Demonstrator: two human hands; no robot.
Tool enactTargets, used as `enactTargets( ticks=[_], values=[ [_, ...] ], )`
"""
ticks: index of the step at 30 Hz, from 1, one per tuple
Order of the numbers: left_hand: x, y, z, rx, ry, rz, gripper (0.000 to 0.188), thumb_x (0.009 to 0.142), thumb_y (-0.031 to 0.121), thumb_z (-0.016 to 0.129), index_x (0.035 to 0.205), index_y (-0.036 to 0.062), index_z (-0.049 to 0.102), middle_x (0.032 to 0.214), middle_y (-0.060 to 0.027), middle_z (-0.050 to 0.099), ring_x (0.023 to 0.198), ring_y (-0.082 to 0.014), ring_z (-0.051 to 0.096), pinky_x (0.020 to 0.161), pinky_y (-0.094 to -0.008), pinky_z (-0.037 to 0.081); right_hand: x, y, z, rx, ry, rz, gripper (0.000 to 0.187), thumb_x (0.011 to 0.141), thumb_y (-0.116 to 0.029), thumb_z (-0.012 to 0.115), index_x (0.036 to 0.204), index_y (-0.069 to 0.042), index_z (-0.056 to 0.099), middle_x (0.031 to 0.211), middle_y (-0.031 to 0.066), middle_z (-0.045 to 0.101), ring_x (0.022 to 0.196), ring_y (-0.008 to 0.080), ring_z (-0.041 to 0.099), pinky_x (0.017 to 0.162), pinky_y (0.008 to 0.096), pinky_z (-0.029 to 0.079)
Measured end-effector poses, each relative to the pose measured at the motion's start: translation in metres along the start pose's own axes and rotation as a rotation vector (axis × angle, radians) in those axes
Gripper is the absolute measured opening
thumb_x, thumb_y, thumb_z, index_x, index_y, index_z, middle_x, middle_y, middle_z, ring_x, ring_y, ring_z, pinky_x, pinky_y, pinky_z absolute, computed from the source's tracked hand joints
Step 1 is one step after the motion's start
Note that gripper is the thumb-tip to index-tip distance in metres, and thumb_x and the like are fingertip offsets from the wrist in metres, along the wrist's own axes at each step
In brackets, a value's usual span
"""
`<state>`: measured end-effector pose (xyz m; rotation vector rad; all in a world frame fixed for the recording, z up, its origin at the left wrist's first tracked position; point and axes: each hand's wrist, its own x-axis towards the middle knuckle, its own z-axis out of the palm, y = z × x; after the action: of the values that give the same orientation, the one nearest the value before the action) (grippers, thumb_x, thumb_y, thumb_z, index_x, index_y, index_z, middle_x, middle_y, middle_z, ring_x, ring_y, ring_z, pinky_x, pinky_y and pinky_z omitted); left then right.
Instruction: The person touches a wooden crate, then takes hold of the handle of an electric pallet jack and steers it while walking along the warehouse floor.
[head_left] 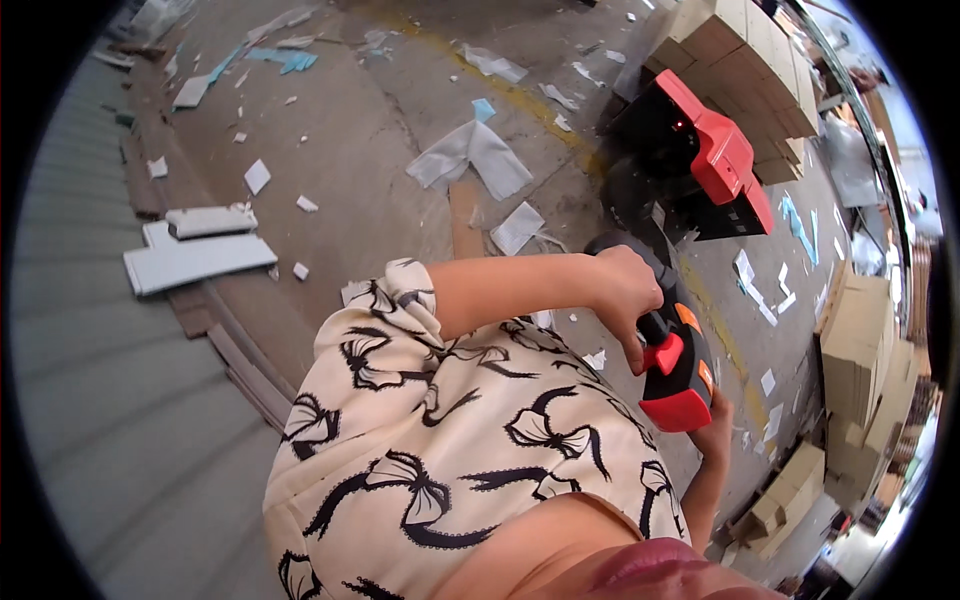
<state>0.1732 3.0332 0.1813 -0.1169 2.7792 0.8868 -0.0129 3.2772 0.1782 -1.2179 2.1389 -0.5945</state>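
Note:
A black and red control handle (pixel 676 345) with orange buttons is held close in front of my body. It belongs to a pallet truck whose red and black body (pixel 722 160) stands just beyond, with a small red light lit. My left hand (pixel 625 290) reaches across and is closed round the handle's near grip, its thumb beside a red thumb control (pixel 664 354). At the handle's other end, my right hand (pixel 712 428) is closed against the red end piece; its fingers are mostly hidden behind the handle.
Stacked cardboard boxes (pixel 735 45) rise behind the truck, and more cartons (pixel 858 345) stand along the right. Foam scraps, paper and white sheets (pixel 472 158) litter the concrete floor. White foam blocks (pixel 200 255) lie by the ribbed wall (pixel 85 350) at left. A yellow line (pixel 520 95) crosses the floor.

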Motion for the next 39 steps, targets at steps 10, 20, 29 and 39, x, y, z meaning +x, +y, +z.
enactTargets(
  ticks=[10, 20, 29, 39],
  values=[
    [-0.087, -0.078, -0.047, -0.006, -0.122, 0.074, 0.078, 0.052, 0.080, 0.061, 0.070, 0.0047, 0.066, 0.068, -0.0139, 0.064, 0.067, -0.0319, 0.063, 0.060, -0.0387, 0.049, -0.003, -0.110, 0.091, 0.162, 0.028, 0.111, 0.021, 0.071, -0.011, 0.074, 0.083, 0.003, 0.063, 0.063, -0.0021, 0.055, 0.064, 0.0015, 0.046, 0.056, 0.0224, 0.043],
    [-0.107, -0.107, -0.082, 0.034, -0.130, 0.081, 0.072, 0.055, 0.079, 0.061, 0.062, 0.0070, 0.062, 0.059, -0.0106, 0.059, 0.062, -0.0292, 0.061, 0.055, -0.0372, 0.047, 0.010, -0.162, 0.097, 0.120, -0.001, 0.087, 0.029, 0.069, -0.014, 0.075, 0.090, 0.003, 0.062, 0.071, 0.0038, 0.063, 0.070, 0.0062, 0.054, 0.064, 0.0259, 0.047],
    [-0.100, -0.079, -0.081, 0.028, -0.205, 0.062, 0.066, 0.051, 0.072, 0.070, 0.065, 0.0085, 0.063, 0.061, -0.0091, 0.060, 0.064, -0.0277, 0.062, 0.058, -0.0356, 0.047, 0.003, -0.150, 0.080, 0.186, -0.127, 0.130, 0.036, 0.063, -0.015, 0.081, 0.088, 0.002, 0.061, 0.070, 0.0040, 0.061, 0.068, 0.0055, 0.052, 0.064, 0.0250, 0.046],
    [-0.101, -0.073, -0.058, 0.143, -0.172, -0.010, 0.045, 0.056, 0.050, 0.075, 0.072, 0.0098, 0.066, 0.066, -0.0108, 0.062, 0.067, -0.0305, 0.062, 0.061, -0.0382, 0.049, -0.009, -0.134, 0.106, 0.036, 0.119, -0.004, 0.033, 0.062, -0.023, 0.078, 0.070, -0.001, 0.054, 0.063, 0.0180, 0.056, 0.057, 0.0344, 0.054, 0.053, 0.0366, 0.044]
  ],
)
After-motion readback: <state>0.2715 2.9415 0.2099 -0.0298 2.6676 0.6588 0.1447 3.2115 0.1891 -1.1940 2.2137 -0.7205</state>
